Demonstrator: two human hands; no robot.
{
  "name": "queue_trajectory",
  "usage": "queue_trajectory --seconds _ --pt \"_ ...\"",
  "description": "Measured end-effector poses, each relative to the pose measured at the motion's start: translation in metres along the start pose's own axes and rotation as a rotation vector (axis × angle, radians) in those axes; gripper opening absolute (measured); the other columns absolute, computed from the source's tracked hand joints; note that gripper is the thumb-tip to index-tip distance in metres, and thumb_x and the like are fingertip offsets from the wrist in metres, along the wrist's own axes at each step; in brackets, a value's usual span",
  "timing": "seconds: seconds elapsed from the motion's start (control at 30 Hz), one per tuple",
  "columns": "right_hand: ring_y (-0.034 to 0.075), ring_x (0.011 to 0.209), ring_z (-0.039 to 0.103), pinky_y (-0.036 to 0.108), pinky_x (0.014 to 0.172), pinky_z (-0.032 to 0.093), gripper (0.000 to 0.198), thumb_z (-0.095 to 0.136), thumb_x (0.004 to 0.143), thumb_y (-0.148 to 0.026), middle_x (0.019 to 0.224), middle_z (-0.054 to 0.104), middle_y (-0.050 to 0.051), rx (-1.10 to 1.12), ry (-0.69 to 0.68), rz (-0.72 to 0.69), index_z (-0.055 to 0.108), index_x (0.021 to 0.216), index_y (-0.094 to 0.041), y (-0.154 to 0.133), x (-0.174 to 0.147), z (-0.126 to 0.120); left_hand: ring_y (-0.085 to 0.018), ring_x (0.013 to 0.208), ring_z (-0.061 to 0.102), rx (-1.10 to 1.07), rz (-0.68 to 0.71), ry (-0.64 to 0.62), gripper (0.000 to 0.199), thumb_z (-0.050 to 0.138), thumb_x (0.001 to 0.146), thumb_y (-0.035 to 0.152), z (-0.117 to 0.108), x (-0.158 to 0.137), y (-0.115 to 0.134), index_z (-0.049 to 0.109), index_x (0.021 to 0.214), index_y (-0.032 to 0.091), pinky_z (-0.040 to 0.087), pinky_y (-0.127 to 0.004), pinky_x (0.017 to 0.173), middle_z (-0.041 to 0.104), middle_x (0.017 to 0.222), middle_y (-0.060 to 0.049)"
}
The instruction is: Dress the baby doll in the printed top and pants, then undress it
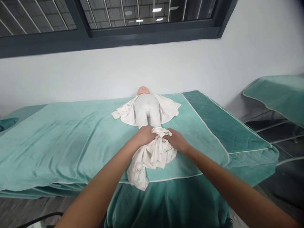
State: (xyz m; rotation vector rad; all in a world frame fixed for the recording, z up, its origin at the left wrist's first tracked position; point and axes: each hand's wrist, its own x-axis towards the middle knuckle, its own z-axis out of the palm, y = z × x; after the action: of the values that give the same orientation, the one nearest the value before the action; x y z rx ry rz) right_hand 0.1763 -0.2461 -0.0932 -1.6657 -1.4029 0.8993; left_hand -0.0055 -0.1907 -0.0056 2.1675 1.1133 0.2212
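Observation:
A baby doll [147,106] with a pale body lies on its back, head toward the wall. Its arms are in an open printed white baby top [127,111], spread out to both sides. At the doll's feet, my left hand [146,134] and my right hand [176,139] are closed on a bunched pair of printed white baby pants [156,153]. The cloth is gathered between my hands, and one end trails toward the bed's front edge. The doll's feet are hidden behind my hands and the fabric.
The doll lies on a bed with a light green cover [64,136] over a darker green quilted spread [232,133]. A white wall [95,72] and a dark-framed barred window [147,34] stand behind. Another green-covered bed [280,95] is at the right.

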Motion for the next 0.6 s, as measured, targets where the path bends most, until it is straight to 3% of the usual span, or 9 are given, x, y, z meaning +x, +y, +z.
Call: queue_trajectory --seconds 0.17,0.3,0.37,0.5,0.6 --pt "0.027 0.101 0.061 0.039 0.087 0.045 0.029 0.061 0.080 -0.047 0.103 0.070 0.002 0.235 -0.101 -0.007 0.064 0.099 -0.024 0.002 0.001 0.000 -0.031 0.096 0.064 -0.093 -0.002 -0.108 0.031 0.056 0.082 0.043 -0.004 -0.008 0.009 0.073 0.092 0.020 0.043 -0.033 0.076 0.075 0.101 -0.009" --pt "0.026 0.097 0.064 0.038 0.084 0.048 0.037 0.067 0.077 -0.046 0.102 0.072 0.003 0.535 -0.173 0.012 0.064 0.107 -0.023 0.003 -0.002 -0.002 -0.030 0.100 0.064 -0.281 0.005 -0.112 0.034 0.062 0.080 0.045 -0.005 -0.009 0.015 0.075 0.099 0.021 0.045 -0.034 0.082 0.075 0.105 -0.007" --pt "0.025 0.092 0.066 0.036 0.079 0.050 0.036 0.069 0.075 -0.043 0.098 0.072 0.004 0.663 -0.144 0.005 0.063 0.105 -0.024 0.002 -0.002 -0.002 -0.028 0.100 0.065 -0.438 -0.007 -0.146 0.037 0.067 0.078 0.047 -0.007 -0.008 0.015 0.074 0.103 0.021 0.046 -0.034 0.084 0.074 0.108 -0.007" --pt "0.027 0.092 0.066 0.036 0.076 0.051 0.032 0.074 0.069 -0.037 0.093 0.073 0.003 0.799 -0.068 -0.042 0.063 0.097 -0.024 0.000 0.008 0.001 -0.023 0.095 0.067 -0.823 -0.044 -0.334 0.048 0.079 0.071 0.042 -0.014 -0.004 0.001 0.072 0.112 0.017 0.050 -0.033 0.082 0.073 0.110 -0.012" --pt "0.027 0.096 0.065 0.037 0.081 0.051 0.032 0.073 0.069 -0.035 0.096 0.072 0.003 0.787 -0.006 -0.095 0.063 0.098 -0.025 -0.002 0.020 0.002 -0.022 0.087 0.069 -0.955 -0.048 -0.312 0.048 0.083 0.067 0.032 -0.020 0.004 -0.012 0.072 0.110 0.013 0.052 -0.031 0.076 0.074 0.102 -0.014"
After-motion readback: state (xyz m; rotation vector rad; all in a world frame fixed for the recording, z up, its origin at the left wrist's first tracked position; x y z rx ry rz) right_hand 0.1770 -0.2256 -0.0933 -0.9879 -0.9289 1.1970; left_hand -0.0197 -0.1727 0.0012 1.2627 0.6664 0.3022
